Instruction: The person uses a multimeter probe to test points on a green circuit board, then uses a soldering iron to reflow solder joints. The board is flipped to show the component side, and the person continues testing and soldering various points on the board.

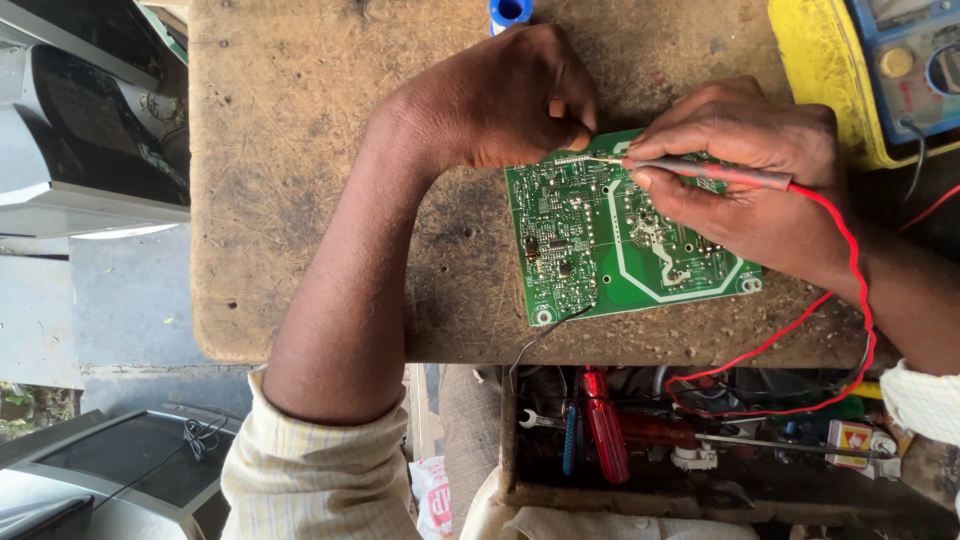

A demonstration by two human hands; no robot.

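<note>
Red probe [715, 174] between right hand [745, 170] fingers [665, 185], tip on circuit board [610, 240]

Bare forearms, pale yellow checked sleeves — rolled up; no gloves

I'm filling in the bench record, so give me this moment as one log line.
left hand: steadies circuit board | right hand: holds red probe, tip on board | surface: wooden table

Red-handled screwdriver [606, 428], blue tape roll [510, 11]
</note>
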